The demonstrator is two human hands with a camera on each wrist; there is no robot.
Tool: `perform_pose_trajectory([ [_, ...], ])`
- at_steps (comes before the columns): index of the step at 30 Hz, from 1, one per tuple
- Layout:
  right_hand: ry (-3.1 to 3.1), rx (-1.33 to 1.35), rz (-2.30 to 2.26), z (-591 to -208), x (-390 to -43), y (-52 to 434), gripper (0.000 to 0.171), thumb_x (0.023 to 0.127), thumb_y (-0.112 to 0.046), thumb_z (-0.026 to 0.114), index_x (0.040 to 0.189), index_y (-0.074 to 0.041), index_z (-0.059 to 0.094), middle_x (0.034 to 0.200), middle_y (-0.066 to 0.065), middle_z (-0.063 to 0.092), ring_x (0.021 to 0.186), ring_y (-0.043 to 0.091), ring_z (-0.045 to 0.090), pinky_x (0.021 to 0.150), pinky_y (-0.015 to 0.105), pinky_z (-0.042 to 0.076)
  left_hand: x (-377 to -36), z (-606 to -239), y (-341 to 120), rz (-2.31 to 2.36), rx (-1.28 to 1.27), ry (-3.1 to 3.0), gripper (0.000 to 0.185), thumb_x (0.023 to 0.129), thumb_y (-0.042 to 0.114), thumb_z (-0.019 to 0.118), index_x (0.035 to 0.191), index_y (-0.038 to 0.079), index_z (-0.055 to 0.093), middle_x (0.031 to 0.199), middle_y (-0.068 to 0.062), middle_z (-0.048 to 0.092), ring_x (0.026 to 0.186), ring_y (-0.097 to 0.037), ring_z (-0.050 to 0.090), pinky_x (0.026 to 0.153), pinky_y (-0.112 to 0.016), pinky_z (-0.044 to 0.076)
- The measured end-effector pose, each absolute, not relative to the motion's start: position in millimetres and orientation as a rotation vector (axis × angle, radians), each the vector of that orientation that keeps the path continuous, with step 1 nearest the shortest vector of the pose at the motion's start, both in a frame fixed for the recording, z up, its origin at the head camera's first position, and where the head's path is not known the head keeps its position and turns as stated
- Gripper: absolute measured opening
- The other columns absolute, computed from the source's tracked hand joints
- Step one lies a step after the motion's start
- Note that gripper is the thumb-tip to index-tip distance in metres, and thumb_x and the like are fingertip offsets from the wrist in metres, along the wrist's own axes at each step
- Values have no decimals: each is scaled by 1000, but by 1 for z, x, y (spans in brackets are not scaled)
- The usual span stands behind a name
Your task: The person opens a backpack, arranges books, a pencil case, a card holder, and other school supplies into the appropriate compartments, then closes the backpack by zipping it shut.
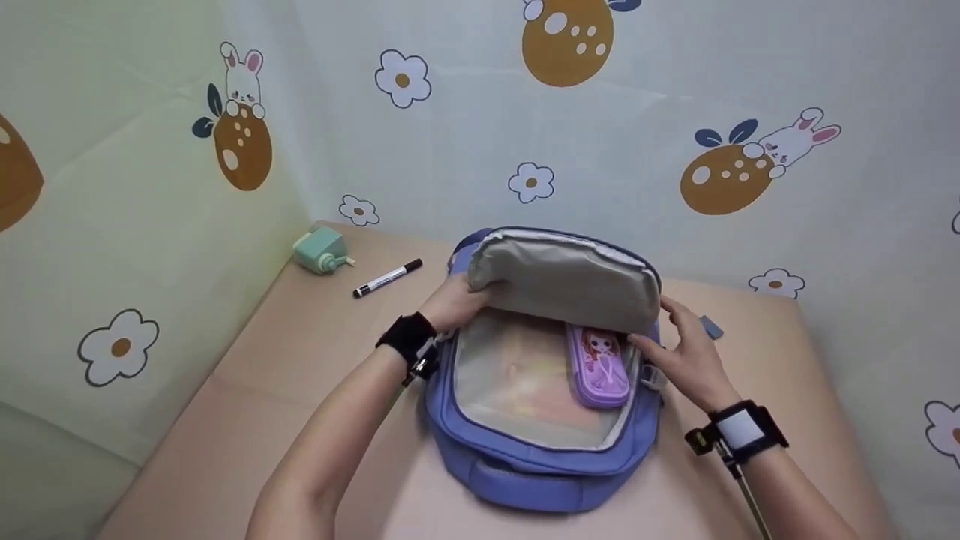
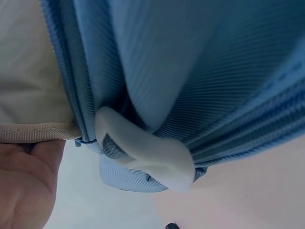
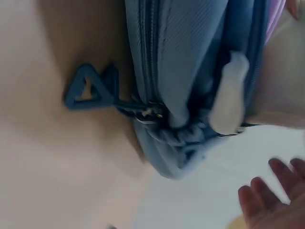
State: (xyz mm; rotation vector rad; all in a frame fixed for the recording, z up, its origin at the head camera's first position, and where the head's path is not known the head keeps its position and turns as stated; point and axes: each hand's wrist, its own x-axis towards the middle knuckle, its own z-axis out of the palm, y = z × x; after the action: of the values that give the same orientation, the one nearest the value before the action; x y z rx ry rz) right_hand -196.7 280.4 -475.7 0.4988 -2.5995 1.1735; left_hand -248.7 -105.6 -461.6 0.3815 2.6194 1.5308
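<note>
A blue backpack (image 1: pixel 499 480) lies on the table with its front panel raised, showing the pale inside. My left hand (image 1: pixel 455 301) holds the left edge of the raised grey-lined flap (image 1: pixel 562 281); in the left wrist view the hand (image 2: pixel 26 183) is at the flap's beige trim (image 2: pixel 35 132). On the other side my right hand (image 1: pixel 694 360) is beside the flap's right edge, thumb toward the bag opening. The right wrist view shows its fingers (image 3: pixel 262 193) spread and relaxed, gripping nothing. A purple pencil case (image 1: pixel 600 371) with a doll picture is inside the bag at the right, its top end under the flap.
A green pump bottle (image 1: pixel 321 250) lies at the table's back left corner, with a black-and-white marker (image 1: pixel 388 278) near it. A small blue-grey item (image 1: pixel 710 327) is right of the bag. Patterned curtains (image 1: pixel 465 135) hang behind and at the left.
</note>
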Motion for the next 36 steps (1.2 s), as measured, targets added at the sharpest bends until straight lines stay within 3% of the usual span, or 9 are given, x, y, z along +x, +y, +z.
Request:
perform_pose_trajectory([
  [2,-2659,471,1312,-480,-206,278,69,94,-35,76,152,-11,47,152,16,48,143,38,39,114,60,31,-248,-463,-106,1544,395,2602,39,98,41,66,106,3,72,93,-7,69,84,-21,62,86,-35,50],
  [4,-2679,433,1401,-483,-213,274,60,95,-37,75,146,-11,55,145,14,57,136,33,49,112,54,38,-248,-464,-105,1569,407,2578,40,98,40,67,112,3,73,101,-7,71,91,-20,62,92,-34,49],
  [7,-2652,365,1479,-486,-219,264,46,95,-36,75,129,-6,67,123,15,69,112,24,65,97,37,51,-248,-465,-105,1584,412,2566,41,99,39,66,117,2,72,105,-9,71,94,-21,63,94,-35,48],
  [12,-2586,297,1535,-485,-224,250,37,98,-29,72,121,-1,70,113,16,72,95,13,66,83,20,50,-249,-466,-108,1586,395,2578,40,98,37,67,122,4,70,111,-8,70,98,-20,61,96,-34,47],
  [18,-2594,251,1573,-460,-212,236,37,100,-27,68,122,3,68,116,20,71,97,15,66,87,22,49,-248,-466,-111,1616,398,2564,43,96,41,71,121,6,70,110,-6,68,96,-20,59,91,-32,46],
  [21,-2587,232,1587,-467,-217,238,44,99,-37,68,121,1,68,114,18,72,98,18,66,87,23,48,-246,-467,-116,1659,442,2504,46,92,41,76,124,8,68,113,-5,69,100,-18,62,93,-33,48],
  [25,-2584,196,1591,-485,-230,245,57,95,-54,68,120,-3,69,114,13,73,100,22,67,89,27,49,-242,-470,-133,1584,536,2478,56,91,30,76,140,9,58,133,-8,64,121,-21,59,106,-38,44],
  [29,-2611,153,1584,-484,-230,246,61,93,-59,67,119,-4,69,115,13,73,102,23,66,91,29,48,-239,-473,-160,1440,540,2567,66,90,18,64,153,9,46,153,-8,49,143,-23,40,117,-42,31],
  [36,-2616,151,1624,-480,-231,246,61,92,-58,68,117,-2,68,113,13,71,101,22,64,88,26,47,-244,-467,-203,1238,353,2839,48,101,23,59,144,3,56,145,-14,58,137,-32,49,113,-48,38],
])
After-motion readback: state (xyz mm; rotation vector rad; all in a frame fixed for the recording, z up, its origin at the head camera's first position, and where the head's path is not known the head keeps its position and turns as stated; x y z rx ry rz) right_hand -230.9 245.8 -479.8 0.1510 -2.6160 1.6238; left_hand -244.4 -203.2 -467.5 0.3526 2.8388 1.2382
